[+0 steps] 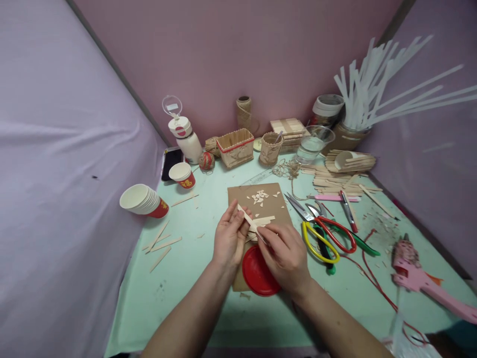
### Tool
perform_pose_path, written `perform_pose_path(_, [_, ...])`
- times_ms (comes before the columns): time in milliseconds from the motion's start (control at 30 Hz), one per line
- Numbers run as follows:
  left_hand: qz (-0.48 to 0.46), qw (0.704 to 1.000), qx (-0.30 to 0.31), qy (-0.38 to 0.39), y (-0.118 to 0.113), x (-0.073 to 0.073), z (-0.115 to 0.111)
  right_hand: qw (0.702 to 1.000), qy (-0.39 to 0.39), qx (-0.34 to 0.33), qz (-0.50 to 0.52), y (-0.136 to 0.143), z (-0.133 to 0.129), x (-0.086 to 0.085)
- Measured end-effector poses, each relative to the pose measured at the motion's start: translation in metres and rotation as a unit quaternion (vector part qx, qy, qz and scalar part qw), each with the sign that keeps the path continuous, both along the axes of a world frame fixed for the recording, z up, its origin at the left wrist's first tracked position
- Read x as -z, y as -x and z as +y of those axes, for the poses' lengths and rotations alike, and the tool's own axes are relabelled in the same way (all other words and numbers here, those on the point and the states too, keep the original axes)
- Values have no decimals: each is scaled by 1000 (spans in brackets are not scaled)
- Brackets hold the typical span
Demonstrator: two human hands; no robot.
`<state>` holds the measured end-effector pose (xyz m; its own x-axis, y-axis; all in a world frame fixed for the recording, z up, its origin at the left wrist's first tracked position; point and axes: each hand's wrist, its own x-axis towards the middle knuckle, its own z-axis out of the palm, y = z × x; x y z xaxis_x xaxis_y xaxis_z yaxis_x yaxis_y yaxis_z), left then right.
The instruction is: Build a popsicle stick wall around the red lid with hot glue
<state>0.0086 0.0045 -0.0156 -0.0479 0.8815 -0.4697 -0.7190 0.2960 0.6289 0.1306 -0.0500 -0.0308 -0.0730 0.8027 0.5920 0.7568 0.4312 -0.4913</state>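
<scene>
A pale flat wooden stick (247, 217) slants between my two hands. My left hand (230, 237) is closed on its upper end, thumb against the fingers. The fingertips of my right hand (286, 252) pinch the lower end; whether they hold anything else is too small to tell. Beneath the hands lie a brown cardboard sheet (274, 195) and a round red lid (259, 273), partly covered by my right hand. More sticks (265, 220) rest on the cardboard just behind my right hand. Small pale wood chips (260, 197) are heaped farther up the sheet.
Right of the cardboard lie yellow-handled scissors (306, 215), red-handled cutters (337, 233) and a pink glue gun (413, 276). Paper cups (143, 200) and loose sticks (160, 243) are at the left. A basket (236, 149), a bottle (189, 144) and a glass bowl (311, 146) stand behind.
</scene>
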Motion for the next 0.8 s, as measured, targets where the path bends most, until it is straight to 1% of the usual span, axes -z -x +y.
perform_pose_path(233, [-4, 1000, 4, -8, -1, 0, -1, 1000, -7, -1, 20, -1, -2, 2])
perform_pose_path(300, [4, 1000, 2, -15, -1, 0, -1, 998, 20, -7, 60, 0, -2, -1])
perform_pose_path(333, [11, 1000, -1, -23, 0, 0, -1, 994, 50, -10, 100, 1, -2, -4])
perform_pose_path(367, [20, 999, -7, -33, 0, -1, -1, 983, 95, -13, 156, 1, -2, -6])
perform_pose_path(400, [30, 998, -14, -46, 1, -2, -1, 961, 152, -16, 228, 1, -2, -9])
perform_pose_path(433, [42, 997, -21, -61, 2, -4, -1, 925, 216, -18, 312, 1, -1, -13])
perform_pose_path(467, [54, 995, -29, -77, 2, -6, -2, 872, 282, -24, 400, 0, 0, -16])
perform_pose_path(500, [66, 993, -35, -92, 2, -7, -3, 804, 345, -35, 483, 0, 2, -19])
perform_pose_path(533, [78, 991, -40, -105, 2, -9, -3, 730, 398, -48, 553, -1, 3, -21])
perform_pose_path(567, [90, 988, -43, -115, 2, -10, -4, 660, 439, -63, 607, -2, 5, -24])
perform_pose_path(600, [101, 986, -45, -123, 2, -12, -5, 602, 466, -76, 644, -2, 6, -26])
perform_pose_path(633, [110, 985, -46, -128, 2, -12, -6, 562, 482, -84, 667, -2, 7, -28])
perform_pose_path(667, [117, 983, -47, -132, 1, -13, -7, 539, 488, -89, 681, -2, 8, -29])
perform_pose_path(700, [122, 982, -48, -135, 1, -13, -7, 530, 487, -88, 689, -2, 9, -30])
perform_pose_path(800, [125, 981, -49, -142, -1, -12, -9, 535, 474, -83, 694, 1, 10, -29])
